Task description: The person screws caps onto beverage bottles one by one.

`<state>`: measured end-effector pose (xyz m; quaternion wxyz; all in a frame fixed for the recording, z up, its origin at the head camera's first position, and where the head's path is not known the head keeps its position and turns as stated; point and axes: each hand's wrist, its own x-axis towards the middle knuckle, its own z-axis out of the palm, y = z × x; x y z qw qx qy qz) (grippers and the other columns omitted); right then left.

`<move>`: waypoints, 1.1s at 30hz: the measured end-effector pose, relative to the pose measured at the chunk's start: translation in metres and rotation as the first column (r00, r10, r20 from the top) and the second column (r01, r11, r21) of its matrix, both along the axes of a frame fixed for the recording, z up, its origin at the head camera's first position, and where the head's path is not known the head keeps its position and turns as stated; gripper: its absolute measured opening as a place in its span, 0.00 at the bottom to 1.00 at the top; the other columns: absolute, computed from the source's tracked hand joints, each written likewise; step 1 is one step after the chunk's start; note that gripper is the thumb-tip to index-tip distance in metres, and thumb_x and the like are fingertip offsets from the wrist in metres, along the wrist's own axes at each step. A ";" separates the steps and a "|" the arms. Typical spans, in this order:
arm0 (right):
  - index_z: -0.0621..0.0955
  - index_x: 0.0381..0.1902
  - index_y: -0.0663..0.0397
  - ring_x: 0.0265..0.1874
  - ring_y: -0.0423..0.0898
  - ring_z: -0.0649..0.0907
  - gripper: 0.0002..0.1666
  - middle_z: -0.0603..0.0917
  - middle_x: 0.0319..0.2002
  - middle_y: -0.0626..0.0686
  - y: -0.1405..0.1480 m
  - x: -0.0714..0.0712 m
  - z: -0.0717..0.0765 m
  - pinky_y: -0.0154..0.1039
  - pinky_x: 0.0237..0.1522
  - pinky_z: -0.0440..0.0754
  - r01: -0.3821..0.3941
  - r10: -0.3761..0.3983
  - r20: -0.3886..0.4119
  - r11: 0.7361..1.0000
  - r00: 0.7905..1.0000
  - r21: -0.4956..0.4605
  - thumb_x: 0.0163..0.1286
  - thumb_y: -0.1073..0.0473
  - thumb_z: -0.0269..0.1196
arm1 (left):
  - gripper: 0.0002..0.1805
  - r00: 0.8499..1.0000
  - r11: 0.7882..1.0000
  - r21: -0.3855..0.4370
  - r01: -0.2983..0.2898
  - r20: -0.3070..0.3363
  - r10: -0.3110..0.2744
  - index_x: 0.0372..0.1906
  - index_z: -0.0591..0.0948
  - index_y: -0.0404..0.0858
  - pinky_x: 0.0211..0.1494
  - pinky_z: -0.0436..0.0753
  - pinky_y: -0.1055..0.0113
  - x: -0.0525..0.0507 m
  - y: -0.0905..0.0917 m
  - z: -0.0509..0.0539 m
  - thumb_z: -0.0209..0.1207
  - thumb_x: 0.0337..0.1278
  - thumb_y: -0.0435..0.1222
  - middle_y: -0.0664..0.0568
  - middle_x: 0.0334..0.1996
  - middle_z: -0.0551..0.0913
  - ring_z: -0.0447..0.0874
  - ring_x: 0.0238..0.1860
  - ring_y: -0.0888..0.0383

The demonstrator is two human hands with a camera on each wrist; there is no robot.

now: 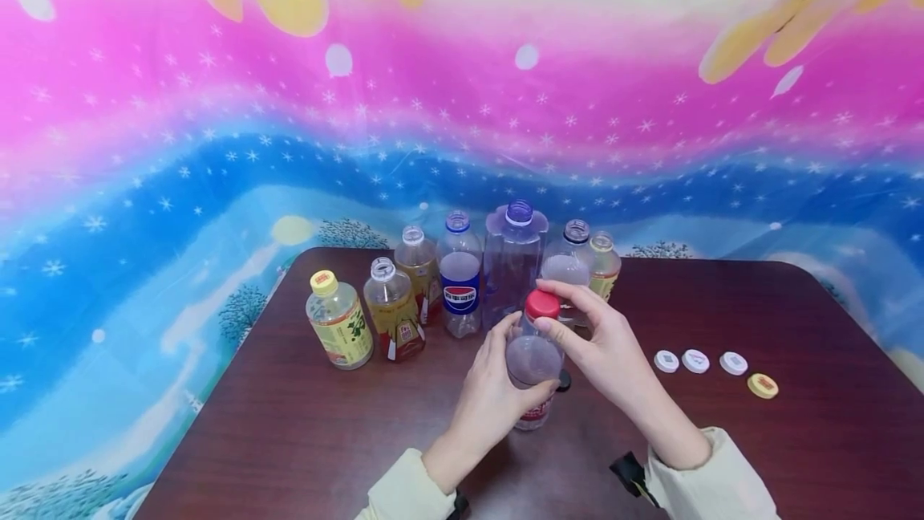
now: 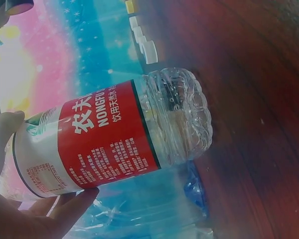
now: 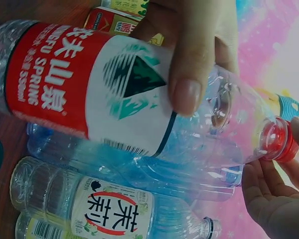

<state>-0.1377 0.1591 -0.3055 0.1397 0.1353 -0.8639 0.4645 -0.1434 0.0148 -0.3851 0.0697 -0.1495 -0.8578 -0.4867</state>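
Bottle in hands: a clear bottle (image 1: 535, 355) with red and white label is above the front of the tabletop (image 1: 289, 440), slightly tilted; it looks empty, and I cannot tell if its base touches.
Left hand: this hand (image 1: 491, 396) is holding the bottle around its body.
Right hand: this one (image 1: 602, 343) pinches the red cap (image 1: 542, 305), which sits on the neck.
Row behind: a Pepsi bottle (image 1: 460, 287), a large bluish bottle (image 1: 508, 271) and a jasmine-label bottle (image 1: 566, 267) stand uncapped, see-through and seemingly empty.
Left side: two gold-label bottles (image 1: 393, 315) have open necks; their labels hide much of the inside.
Yellow-capped bottle: it (image 1: 341, 331) stands leftmost, closed.
Loose caps: three white caps (image 1: 696, 361) and a yellow cap (image 1: 763, 386) lie at right.
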 end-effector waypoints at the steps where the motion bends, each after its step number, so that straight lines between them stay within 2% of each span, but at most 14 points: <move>1: 0.76 0.60 0.54 0.44 0.46 0.85 0.26 0.83 0.50 0.56 0.000 0.000 -0.001 0.27 0.43 0.81 0.001 -0.001 0.006 1.000 1.000 0.003 0.63 0.61 0.65 | 0.47 1.000 1.000 0.007 -0.002 0.011 0.002 0.68 0.60 0.49 0.57 0.80 0.50 0.000 -0.001 0.000 0.73 0.42 0.46 0.48 0.59 0.74 0.77 0.58 0.50; 4: 0.74 0.62 0.53 0.45 0.52 0.86 0.27 0.83 0.50 0.57 0.003 0.001 -0.003 0.28 0.43 0.81 0.008 -0.008 0.022 1.000 1.000 0.005 0.65 0.60 0.64 | 0.48 1.000 1.000 0.026 -0.016 0.023 0.016 0.68 0.60 0.48 0.57 0.79 0.48 0.001 -0.005 -0.001 0.73 0.41 0.47 0.47 0.59 0.75 0.77 0.59 0.49; 6: 0.74 0.62 0.53 0.44 0.51 0.86 0.27 0.84 0.49 0.57 0.006 0.001 -0.005 0.28 0.43 0.81 0.022 -0.023 0.022 1.000 1.000 0.013 0.65 0.60 0.63 | 0.48 0.999 0.999 0.039 -0.036 0.031 0.035 0.67 0.60 0.47 0.57 0.78 0.48 0.002 -0.010 0.000 0.73 0.40 0.47 0.47 0.58 0.76 0.77 0.58 0.49; 8: 0.75 0.61 0.53 0.44 0.45 0.85 0.25 0.84 0.50 0.58 0.011 0.001 -0.006 0.28 0.42 0.81 0.044 -0.044 0.028 0.999 0.999 0.014 0.66 0.59 0.62 | 0.47 0.998 0.997 0.041 -0.065 0.026 0.064 0.66 0.61 0.44 0.58 0.78 0.49 0.003 -0.017 0.001 0.74 0.39 0.46 0.46 0.58 0.77 0.78 0.57 0.49; 12: 0.77 0.59 0.55 0.40 0.26 0.80 0.21 0.83 0.50 0.57 0.025 0.000 -0.009 0.24 0.41 0.79 0.095 -0.095 0.060 0.995 0.994 0.017 0.69 0.58 0.59 | 0.46 0.991 0.990 0.052 -0.134 0.026 0.133 0.64 0.63 0.40 0.59 0.78 0.51 0.003 -0.035 0.003 0.74 0.38 0.44 0.45 0.58 0.77 0.79 0.56 0.49; 15: 0.77 0.58 0.56 0.39 0.19 0.76 0.20 0.83 0.50 0.59 0.038 -0.002 -0.013 0.20 0.41 0.76 0.128 -0.130 0.078 0.991 0.988 0.027 0.71 0.57 0.57 | 0.45 0.981 0.979 0.066 -0.195 0.035 0.193 0.63 0.63 0.40 0.59 0.77 0.51 0.003 -0.051 0.003 0.74 0.37 0.43 0.45 0.58 0.77 0.79 0.56 0.49; 21: 0.78 0.55 0.58 0.35 0.15 0.73 0.18 0.84 0.47 0.62 0.069 -0.007 -0.030 0.16 0.37 0.72 0.218 -0.225 0.071 0.971 0.972 0.099 0.70 0.57 0.58 | 0.46 0.944 0.941 0.072 -0.330 0.044 0.327 0.64 0.62 0.39 0.57 0.77 0.51 0.003 -0.088 0.007 0.74 0.38 0.41 0.42 0.58 0.76 0.79 0.56 0.47; 26: 0.78 0.54 0.59 0.31 0.15 0.71 0.19 0.83 0.47 0.64 0.098 -0.008 -0.049 0.19 0.32 0.73 0.263 -0.283 0.095 0.948 0.954 0.181 0.70 0.55 0.58 | 0.46 0.908 0.905 0.077 -0.419 0.046 0.417 0.65 0.60 0.35 0.58 0.77 0.47 0.005 -0.118 0.013 0.73 0.40 0.39 0.38 0.59 0.75 0.77 0.57 0.42; 30: 0.79 0.52 0.61 0.28 0.21 0.74 0.19 0.84 0.44 0.64 0.116 -0.009 -0.067 0.26 0.28 0.75 0.270 -0.305 0.121 0.932 0.945 0.242 0.69 0.56 0.59 | 0.47 0.876 0.872 0.089 -0.482 0.019 0.483 0.66 0.59 0.33 0.57 0.77 0.45 0.007 -0.140 0.015 0.73 0.41 0.37 0.35 0.58 0.73 0.76 0.57 0.40; 33: 0.79 0.50 0.64 0.31 0.34 0.82 0.18 0.84 0.42 0.65 0.125 -0.011 -0.080 0.31 0.30 0.78 0.240 -0.294 0.140 0.920 0.945 0.311 0.67 0.58 0.61 | 0.47 0.854 0.850 0.084 -0.520 0.017 0.520 0.66 0.58 0.33 0.56 0.76 0.44 0.007 -0.155 0.013 0.72 0.43 0.36 0.35 0.58 0.71 0.75 0.57 0.39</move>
